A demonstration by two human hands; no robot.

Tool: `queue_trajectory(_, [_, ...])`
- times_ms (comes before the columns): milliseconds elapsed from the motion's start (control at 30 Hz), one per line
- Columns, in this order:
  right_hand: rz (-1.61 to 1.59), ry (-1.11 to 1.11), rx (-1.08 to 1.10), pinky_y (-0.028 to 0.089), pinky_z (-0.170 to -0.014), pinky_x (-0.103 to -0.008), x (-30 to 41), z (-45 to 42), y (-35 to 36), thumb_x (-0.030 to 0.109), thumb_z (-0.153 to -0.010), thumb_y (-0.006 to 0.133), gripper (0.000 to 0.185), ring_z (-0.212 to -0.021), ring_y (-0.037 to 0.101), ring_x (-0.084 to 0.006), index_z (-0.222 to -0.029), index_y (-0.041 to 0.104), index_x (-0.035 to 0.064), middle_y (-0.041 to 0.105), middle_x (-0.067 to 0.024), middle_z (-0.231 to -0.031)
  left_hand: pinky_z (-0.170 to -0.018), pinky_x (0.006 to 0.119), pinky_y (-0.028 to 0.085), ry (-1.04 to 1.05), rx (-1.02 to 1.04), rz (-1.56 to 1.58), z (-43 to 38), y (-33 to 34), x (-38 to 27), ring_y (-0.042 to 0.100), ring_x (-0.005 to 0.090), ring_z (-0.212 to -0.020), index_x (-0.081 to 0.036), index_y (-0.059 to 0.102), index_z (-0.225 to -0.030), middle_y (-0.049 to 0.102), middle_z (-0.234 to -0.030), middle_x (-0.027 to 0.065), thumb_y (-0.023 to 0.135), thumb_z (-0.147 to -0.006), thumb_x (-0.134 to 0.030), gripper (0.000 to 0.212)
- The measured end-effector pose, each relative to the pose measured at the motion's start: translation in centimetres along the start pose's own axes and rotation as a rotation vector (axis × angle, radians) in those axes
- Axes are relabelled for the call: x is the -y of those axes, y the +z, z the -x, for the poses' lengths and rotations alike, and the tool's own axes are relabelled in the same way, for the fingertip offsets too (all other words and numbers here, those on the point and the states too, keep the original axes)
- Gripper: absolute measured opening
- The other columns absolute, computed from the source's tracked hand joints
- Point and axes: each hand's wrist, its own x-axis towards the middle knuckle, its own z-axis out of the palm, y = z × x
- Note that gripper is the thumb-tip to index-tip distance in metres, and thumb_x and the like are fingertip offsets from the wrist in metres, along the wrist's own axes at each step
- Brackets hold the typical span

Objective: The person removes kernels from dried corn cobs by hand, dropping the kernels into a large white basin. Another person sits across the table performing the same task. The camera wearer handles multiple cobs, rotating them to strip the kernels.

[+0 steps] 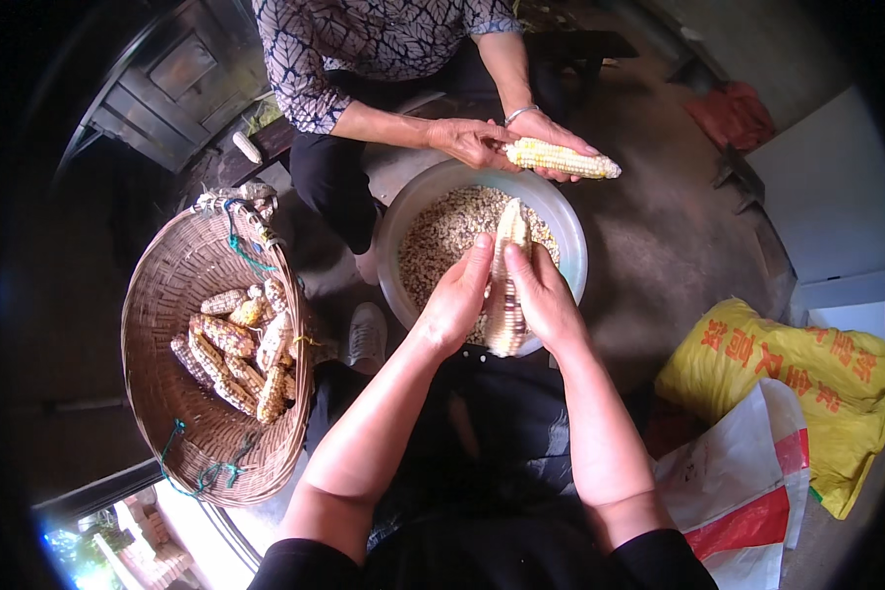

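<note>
Between my two hands is a corn cob (pixel 509 295), pale at its upper end and bearing some dark kernels lower down. My left hand (pixel 457 295) grips its left side with the thumb along it. My right hand (pixel 544 295) holds the right side, thumb pressed on the cob. Below them sits a round metal basin (pixel 392 243) with loose corn kernels (pixel 442 243) in it. Across the basin, another person's hands (pixel 479 144) hold a yellow and white corn cob (pixel 560 158) over the far rim.
Left of me, a woven basket (pixel 162 295) with green cords holds several corn cobs (pixel 225 335). A bare cob (pixel 247 147) lies on a wooden bench (pixel 265 151). On the right are a yellow printed sack (pixel 774 369) and a white-and-red sack (pixel 737 472). A red bag (pixel 730 114) lies farther back.
</note>
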Motion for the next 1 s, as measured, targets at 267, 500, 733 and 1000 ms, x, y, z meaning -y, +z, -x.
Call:
queue_trajectory(267, [-0.205,-0.041,-0.184,0.043,-0.073,-0.0294,0.8,-0.4,-0.2,0.048,-0.093,0.047,0.047,-0.082,0.057,-0.0169,-0.090,0.057,0.0016,0.060,-0.0074,-0.084,-0.091,0.026,0.041,0.032,0.056,-0.221,1.3,0.4,-0.7,0.052,0.0131,-0.104,0.000,0.040,-0.132,0.056,-0.116,0.0083,0.046,-0.097,-0.033,0.049])
queue_trajectory(500, [-0.774,0.199,-0.033,0.047,-0.064,-0.0252,1.2,-0.1,-0.8,0.034,-0.084,0.067,0.030,-0.070,0.057,-0.0129,-0.085,0.059,0.0047,0.060,-0.0048,-0.077,-0.094,0.027,0.039,0.252,0.179,-0.451,1.7,2.2,0.9,0.048,0.0129,-0.110,0.003,0.036,-0.133,0.052,-0.122,0.0086,0.046,-0.098,-0.032,0.051])
queue_trajectory(733, [-0.810,0.249,-0.156,0.050,-0.066,-0.0295,1.1,0.3,-0.5,0.028,-0.082,0.069,0.027,-0.071,0.060,-0.0180,-0.083,0.057,0.0046,0.059,-0.0076,-0.075,-0.089,0.027,0.042,0.125,0.126,-0.542,2.2,2.6,1.4,0.054,0.0134,-0.098,0.003,0.051,-0.120,0.062,-0.104,0.0088,0.038,-0.100,-0.034,0.044])
queue_trajectory(1000, [-0.828,0.278,-0.164,0.049,-0.063,-0.0255,2.2,0.4,-0.4,0.032,-0.081,0.072,0.031,-0.070,0.060,-0.0140,-0.080,0.057,0.0047,0.059,-0.0048,-0.074,-0.077,0.030,0.047,0.146,-0.062,-0.367,2.0,2.9,1.4,0.061,0.0162,-0.084,0.002,0.057,-0.111,0.065,-0.086,0.0124,0.033,-0.101,-0.035,0.045])
